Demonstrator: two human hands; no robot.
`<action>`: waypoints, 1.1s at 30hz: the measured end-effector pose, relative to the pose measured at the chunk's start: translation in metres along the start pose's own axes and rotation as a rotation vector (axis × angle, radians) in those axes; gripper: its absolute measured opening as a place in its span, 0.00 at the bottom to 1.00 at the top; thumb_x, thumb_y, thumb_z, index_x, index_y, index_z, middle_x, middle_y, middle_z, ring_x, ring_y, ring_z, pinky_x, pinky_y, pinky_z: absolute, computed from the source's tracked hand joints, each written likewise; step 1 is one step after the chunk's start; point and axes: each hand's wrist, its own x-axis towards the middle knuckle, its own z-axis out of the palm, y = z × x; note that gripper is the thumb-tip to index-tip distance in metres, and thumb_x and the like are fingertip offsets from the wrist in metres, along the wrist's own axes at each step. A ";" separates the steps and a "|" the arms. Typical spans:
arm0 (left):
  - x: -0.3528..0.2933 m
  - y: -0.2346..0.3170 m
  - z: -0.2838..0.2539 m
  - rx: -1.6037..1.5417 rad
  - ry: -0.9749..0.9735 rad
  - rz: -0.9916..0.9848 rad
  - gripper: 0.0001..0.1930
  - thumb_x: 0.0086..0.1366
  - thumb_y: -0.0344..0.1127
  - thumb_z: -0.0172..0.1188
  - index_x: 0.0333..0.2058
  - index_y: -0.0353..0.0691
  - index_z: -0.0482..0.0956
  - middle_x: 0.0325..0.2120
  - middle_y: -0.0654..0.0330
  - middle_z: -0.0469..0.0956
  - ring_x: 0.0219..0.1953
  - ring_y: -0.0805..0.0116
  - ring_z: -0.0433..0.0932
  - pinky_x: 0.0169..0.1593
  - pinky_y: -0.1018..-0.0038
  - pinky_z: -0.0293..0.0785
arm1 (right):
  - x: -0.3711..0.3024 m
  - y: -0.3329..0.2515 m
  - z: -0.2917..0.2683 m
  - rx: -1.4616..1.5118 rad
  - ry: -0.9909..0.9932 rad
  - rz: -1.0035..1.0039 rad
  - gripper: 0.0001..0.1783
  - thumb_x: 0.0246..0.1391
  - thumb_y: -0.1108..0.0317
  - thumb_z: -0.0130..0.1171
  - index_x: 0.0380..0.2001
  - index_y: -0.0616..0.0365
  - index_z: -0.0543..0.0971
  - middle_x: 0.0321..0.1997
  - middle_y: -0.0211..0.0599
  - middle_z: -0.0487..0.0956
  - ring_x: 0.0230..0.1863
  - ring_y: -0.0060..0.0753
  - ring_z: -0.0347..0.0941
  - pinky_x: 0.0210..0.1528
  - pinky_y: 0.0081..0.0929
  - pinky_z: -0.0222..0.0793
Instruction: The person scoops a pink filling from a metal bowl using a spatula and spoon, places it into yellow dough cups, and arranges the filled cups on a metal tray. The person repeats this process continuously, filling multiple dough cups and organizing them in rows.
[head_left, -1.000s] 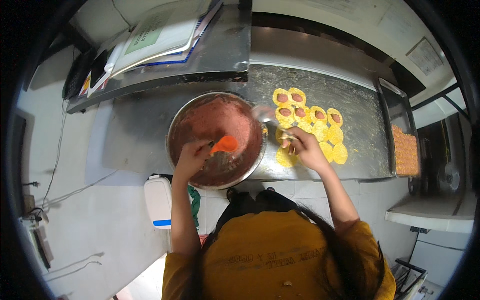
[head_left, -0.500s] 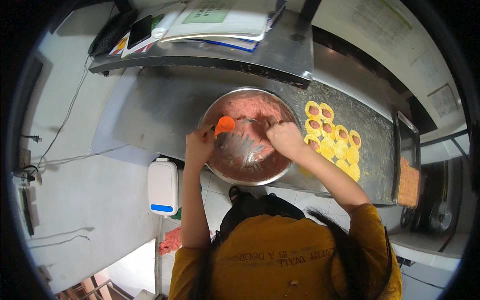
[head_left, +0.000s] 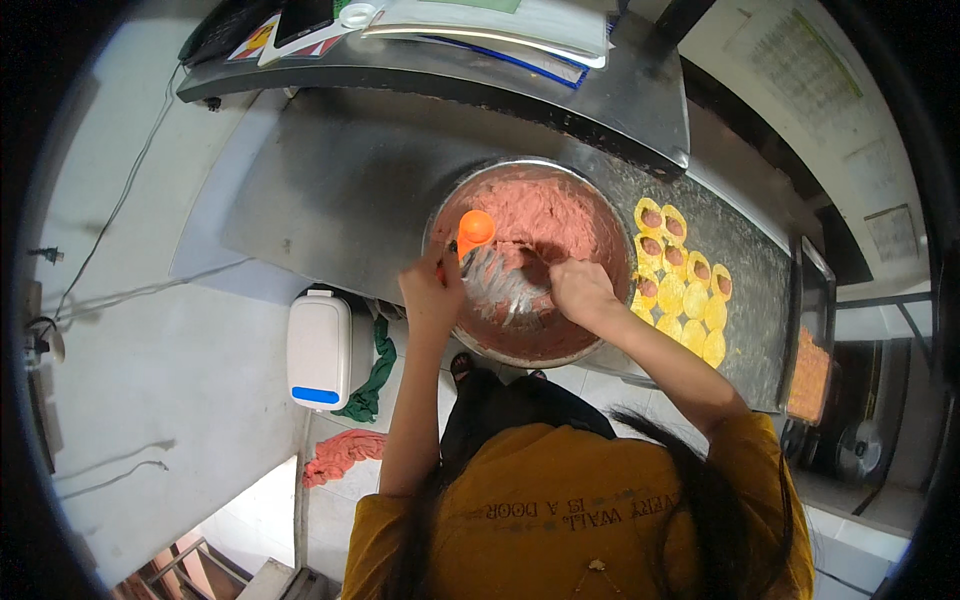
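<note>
A large round metal bowl (head_left: 620, 300) of pink minced meat paste (head_left: 545, 210) stands in front of me at the counter's edge. My left hand (head_left: 432, 293), over the bowl's left side, is closed on the handle of an orange measuring scoop (head_left: 477, 227). Inside the bowl, my right hand (head_left: 583, 290) is closed on a slim utensil, perhaps a spoon, whose dark end points left into the paste. Its shape is mostly hidden. To the bowl's right lie several yellow round wrappers (head_left: 692, 335), some topped with a lump of meat (head_left: 673, 257).
At the far right stands a metal tray (head_left: 822, 290) with orange-coloured food (head_left: 808, 375) in it. A raised shelf (head_left: 440, 85) with papers and a phone runs behind the bowl. A white bin (head_left: 318, 345) and red cloth (head_left: 343, 455) are below left.
The view has shifted, so the bowl appears farther right. The orange scoop has tipped more upright in my left hand. My right hand has come lower and nearer within the bowl.
</note>
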 end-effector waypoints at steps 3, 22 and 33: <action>-0.003 0.001 0.009 0.024 0.043 0.051 0.06 0.53 0.30 0.53 0.27 0.33 0.75 0.11 0.48 0.67 0.12 0.57 0.69 0.19 0.66 0.63 | -0.001 -0.003 -0.004 0.180 -0.099 0.107 0.12 0.46 0.65 0.50 0.24 0.63 0.78 0.32 0.52 0.77 0.37 0.48 0.75 0.38 0.41 0.71; 0.001 0.022 0.013 -0.070 -0.268 -0.020 0.11 0.56 0.34 0.50 0.25 0.29 0.74 0.17 0.48 0.73 0.19 0.58 0.72 0.26 0.66 0.66 | -0.065 0.035 -0.055 0.562 0.419 0.060 0.19 0.39 0.77 0.51 0.39 0.59 0.77 0.32 0.43 0.78 0.28 0.40 0.75 0.33 0.33 0.69; 0.002 0.026 0.010 -0.284 -0.305 -0.309 0.14 0.56 0.36 0.51 0.23 0.28 0.73 0.12 0.59 0.67 0.18 0.75 0.64 0.24 0.73 0.62 | -0.089 0.032 -0.041 -0.120 0.668 -0.154 0.26 0.37 0.72 0.50 0.46 0.61 0.71 0.27 0.33 0.69 0.24 0.28 0.70 0.22 0.24 0.69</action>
